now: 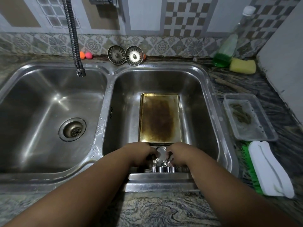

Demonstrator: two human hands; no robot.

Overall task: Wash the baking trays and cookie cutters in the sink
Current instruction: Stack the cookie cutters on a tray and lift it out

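The double sink [107,99] holds a stained baking tray [159,117] flat in its right basin (brown across the base). At that basin's near edge the left hand [141,153] and right hand [177,154] curl beside a round metal cutter [161,153]; whether they grip it I cannot tell. More cookie cutters [162,169] lie against the near wall

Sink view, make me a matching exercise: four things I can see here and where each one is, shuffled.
Things: 1 baking tray; 2 faucet nozzle; 3 yellow sponge; 4 round cookie cutter.
Places: A over the left basin; B on the counter beside the soap bottle; C middle of the right basin; D between the left hand and right hand.
Pairs: 1-C, 2-A, 3-B, 4-D.
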